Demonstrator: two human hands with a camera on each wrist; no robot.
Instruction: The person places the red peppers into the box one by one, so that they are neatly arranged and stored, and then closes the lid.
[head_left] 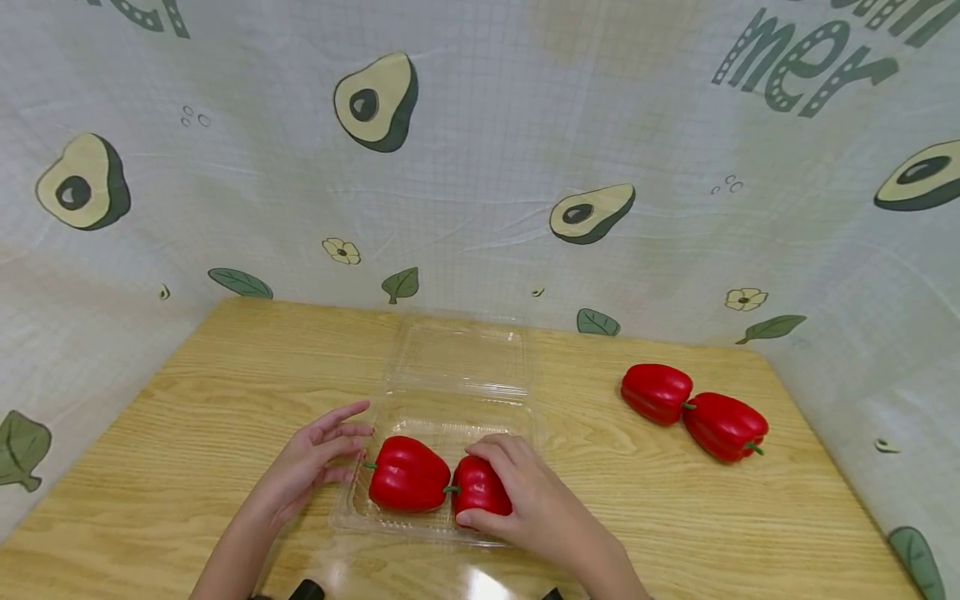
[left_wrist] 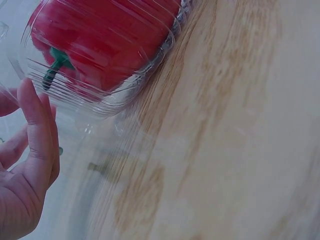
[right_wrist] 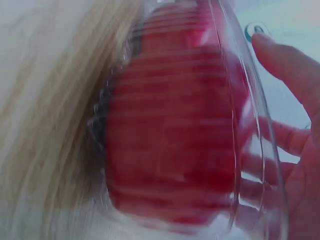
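A clear plastic clamshell box lies with its lid folded back. Two red bell peppers lie in its base: the left bell pepper on its side, and the right bell pepper under my right hand. That hand curves over the right pepper, thumb on the near side and fingers on the far side. In the right wrist view, this pepper shows through the ribbed clear wall, partly blurred. My left hand is at the box's left wall with loosely extended fingers, fingertips right at the rim near the green stem.
The transparent lid lies flat behind the base on the wooden table. Two more red bell peppers, one behind the other, lie at the right. A printed cloth hangs along the table's back and sides.
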